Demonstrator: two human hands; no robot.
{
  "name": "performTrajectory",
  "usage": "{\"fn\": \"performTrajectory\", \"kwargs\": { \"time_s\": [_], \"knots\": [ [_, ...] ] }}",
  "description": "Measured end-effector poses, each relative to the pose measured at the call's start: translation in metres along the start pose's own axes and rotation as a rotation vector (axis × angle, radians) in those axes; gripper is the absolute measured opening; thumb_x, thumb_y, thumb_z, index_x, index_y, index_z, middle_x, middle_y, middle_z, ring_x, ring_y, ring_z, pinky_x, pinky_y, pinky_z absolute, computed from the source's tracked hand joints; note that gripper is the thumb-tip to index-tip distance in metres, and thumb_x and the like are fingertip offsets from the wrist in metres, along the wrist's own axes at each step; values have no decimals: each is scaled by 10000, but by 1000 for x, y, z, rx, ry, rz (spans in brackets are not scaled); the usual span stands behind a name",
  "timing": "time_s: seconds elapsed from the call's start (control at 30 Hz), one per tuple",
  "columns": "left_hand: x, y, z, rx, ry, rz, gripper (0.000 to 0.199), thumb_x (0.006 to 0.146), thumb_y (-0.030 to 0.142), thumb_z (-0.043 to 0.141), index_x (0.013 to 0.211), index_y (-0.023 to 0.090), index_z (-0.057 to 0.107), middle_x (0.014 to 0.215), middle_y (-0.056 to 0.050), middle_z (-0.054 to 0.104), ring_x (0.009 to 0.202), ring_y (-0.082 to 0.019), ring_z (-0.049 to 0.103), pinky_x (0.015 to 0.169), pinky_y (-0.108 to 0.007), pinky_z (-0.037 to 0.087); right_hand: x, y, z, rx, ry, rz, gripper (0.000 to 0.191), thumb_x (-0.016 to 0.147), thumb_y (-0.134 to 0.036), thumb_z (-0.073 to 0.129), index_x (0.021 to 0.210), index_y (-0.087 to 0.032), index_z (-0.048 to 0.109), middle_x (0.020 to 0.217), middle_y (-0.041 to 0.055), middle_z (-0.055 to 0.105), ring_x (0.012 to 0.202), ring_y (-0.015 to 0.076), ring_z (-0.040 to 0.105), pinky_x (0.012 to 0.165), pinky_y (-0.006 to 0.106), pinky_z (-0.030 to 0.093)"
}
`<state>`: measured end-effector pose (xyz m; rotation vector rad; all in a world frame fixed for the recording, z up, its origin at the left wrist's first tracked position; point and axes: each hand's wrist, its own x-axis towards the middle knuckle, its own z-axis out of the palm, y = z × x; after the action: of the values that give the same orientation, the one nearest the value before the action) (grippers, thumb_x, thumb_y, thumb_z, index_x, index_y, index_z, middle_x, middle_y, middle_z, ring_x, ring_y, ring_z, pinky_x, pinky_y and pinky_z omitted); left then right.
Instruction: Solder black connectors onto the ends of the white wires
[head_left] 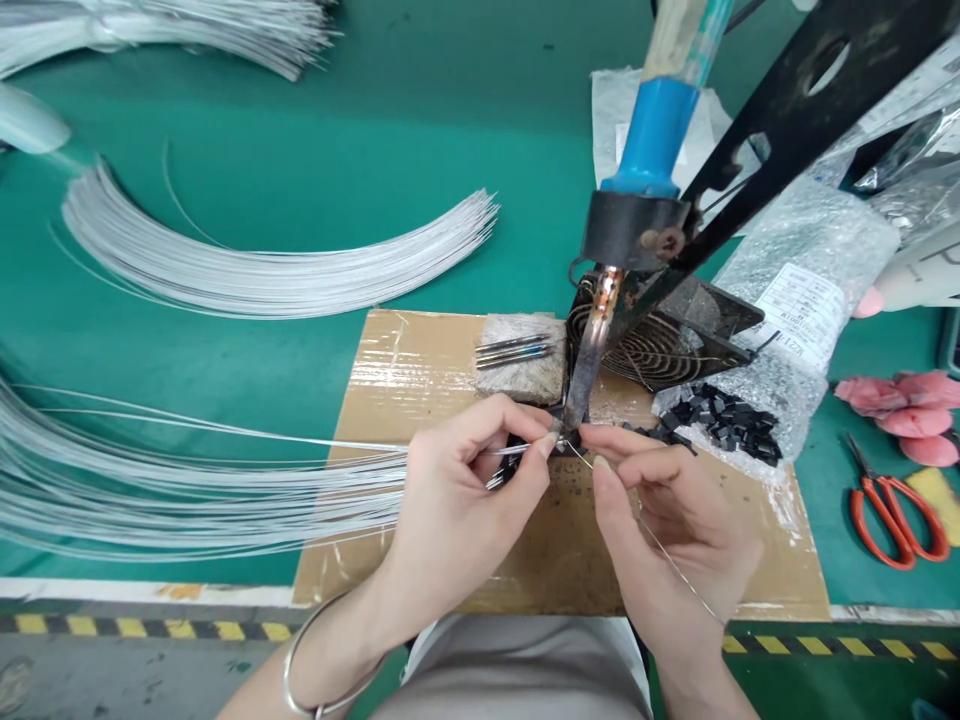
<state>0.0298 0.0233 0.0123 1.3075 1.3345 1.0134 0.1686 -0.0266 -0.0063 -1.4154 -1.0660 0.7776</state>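
Note:
My left hand [469, 510] pinches the end of a thin white wire [352, 442] between thumb and forefinger. That end sits right at the tip of a soldering iron [591, 365], which points downward from a black metal stand [795, 120]. In my right hand [671, 530], thumb and fingers grip a thin strand of solder wire [682, 575]. Its front end reaches the iron's tip, and the rest runs across the palm. Fingers partly hide the joint. A loose bundle of white wires [195, 500] passes behind my left hand.
Cardboard [390, 370] covers the green table [525, 130]. A fan with a round guard [660, 355] stands behind the iron. Small black parts [724, 425] lie on bubble wrap [817, 240]. Red-handled scissors [896, 510] lie right; another wire bundle [285, 280] lies back left.

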Motion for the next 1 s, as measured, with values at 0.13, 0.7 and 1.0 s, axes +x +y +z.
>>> {"fn": "performTrajectory", "kwargs": {
  "time_s": [0.13, 0.7, 1.0],
  "knots": [
    [0, 0, -1, -14, -5, 8, 125, 850, 132, 696, 744, 198, 708, 826, -34, 808, 671, -133, 685, 552, -221, 485, 0, -2, 1, 3, 15, 31, 192, 948, -160, 746, 801, -241, 652, 1112, 53, 859, 977, 208, 826, 937, 365, 647],
    [0, -3, -2, 23, -4, 7, 127, 852, 148, 682, 736, 195, 707, 828, -43, 802, 738, -166, 722, 520, -220, 459, -1, 4, -4, -122, -55, -145, 199, 948, -86, 719, 845, -237, 638, 1156, 6, 850, 1013, 157, 828, 923, 261, 636],
    [-1, -2, -1, -4, -12, 45, 131, 853, 134, 679, 740, 194, 707, 808, -16, 793, 676, -125, 682, 535, -208, 459, -1, 6, -4, -144, -62, -195, 208, 940, -58, 729, 877, -238, 643, 1163, 2, 842, 1027, 142, 819, 940, 262, 635]
  ]
}}
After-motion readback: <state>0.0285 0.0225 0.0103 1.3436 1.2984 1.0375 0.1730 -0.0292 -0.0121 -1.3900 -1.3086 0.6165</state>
